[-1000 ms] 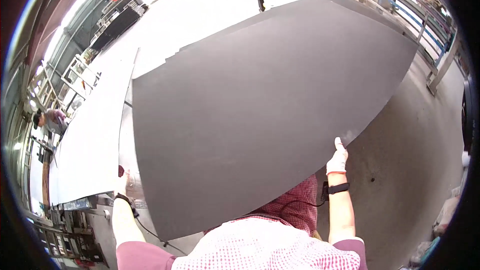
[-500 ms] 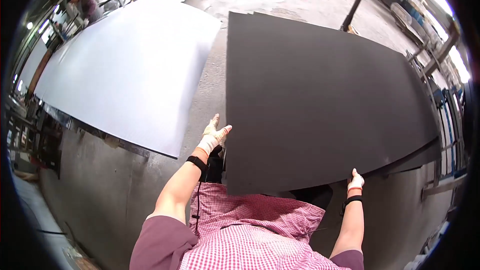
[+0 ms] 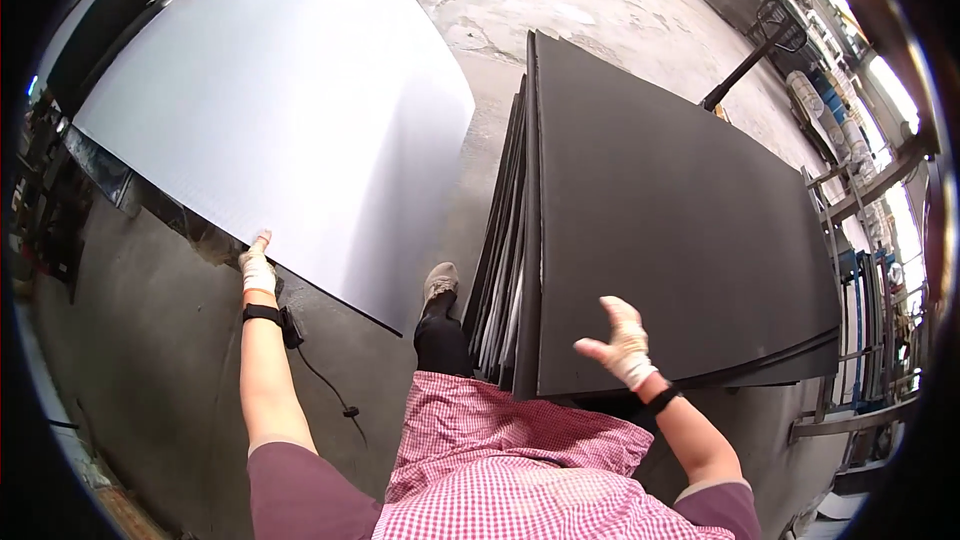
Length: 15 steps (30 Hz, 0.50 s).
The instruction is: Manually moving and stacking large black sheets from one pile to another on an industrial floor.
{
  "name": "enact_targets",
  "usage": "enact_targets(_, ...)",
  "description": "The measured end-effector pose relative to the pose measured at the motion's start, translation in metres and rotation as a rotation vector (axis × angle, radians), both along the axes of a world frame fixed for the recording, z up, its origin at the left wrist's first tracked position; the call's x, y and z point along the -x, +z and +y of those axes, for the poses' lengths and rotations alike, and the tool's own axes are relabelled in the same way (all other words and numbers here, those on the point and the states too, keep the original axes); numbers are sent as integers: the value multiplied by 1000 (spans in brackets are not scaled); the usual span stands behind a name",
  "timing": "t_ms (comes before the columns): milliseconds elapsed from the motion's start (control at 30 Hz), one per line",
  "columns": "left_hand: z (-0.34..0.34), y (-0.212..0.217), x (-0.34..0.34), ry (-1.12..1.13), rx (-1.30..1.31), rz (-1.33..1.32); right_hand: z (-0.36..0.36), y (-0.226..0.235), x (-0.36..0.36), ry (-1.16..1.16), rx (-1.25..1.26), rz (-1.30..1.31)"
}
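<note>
On the left lies a large white sheet [image 3: 270, 110] with a dark underside edge, its right part bending downward. My left hand [image 3: 257, 265], in a pale glove, grips the sheet's near edge, thumb on top and fingers hidden beneath. To the right, a thick stack of dark grey sheets [image 3: 680, 210] shows its uneven layers along the left side. Above the near part of that stack is my right hand [image 3: 625, 342], gloved, holding nothing, with thumb and fingers spread. Whether it touches the top sheet, I cannot tell.
A gap of concrete floor [image 3: 480, 70] runs between the two piles, with my shoe [image 3: 441, 281] in it. A pallet jack handle [image 3: 745, 60] rises behind the dark stack. Metal racks [image 3: 850, 340] stand at the right. A black cable [image 3: 330, 385] hangs by my left forearm.
My left hand has gone from beside the dark sheet leftward to the white sheet's edge and taken hold. My right hand has let go of the dark sheet's near edge and moved left.
</note>
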State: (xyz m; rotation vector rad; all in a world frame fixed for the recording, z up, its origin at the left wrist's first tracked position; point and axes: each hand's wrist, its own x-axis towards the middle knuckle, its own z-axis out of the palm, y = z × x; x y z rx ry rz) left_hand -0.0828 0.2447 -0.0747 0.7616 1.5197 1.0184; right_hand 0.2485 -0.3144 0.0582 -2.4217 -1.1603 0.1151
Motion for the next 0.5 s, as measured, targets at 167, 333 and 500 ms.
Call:
enact_targets(167,-67,67,-11,-428,-385,307,90,-66,41,-134,450,86)
enact_targets(333,-216,101,32,-720,-528,160,131,-50,4,82,20,-31)
enact_targets(500,-369,133,-23,-963,-1177,592,193,174,182,782,-248,41)
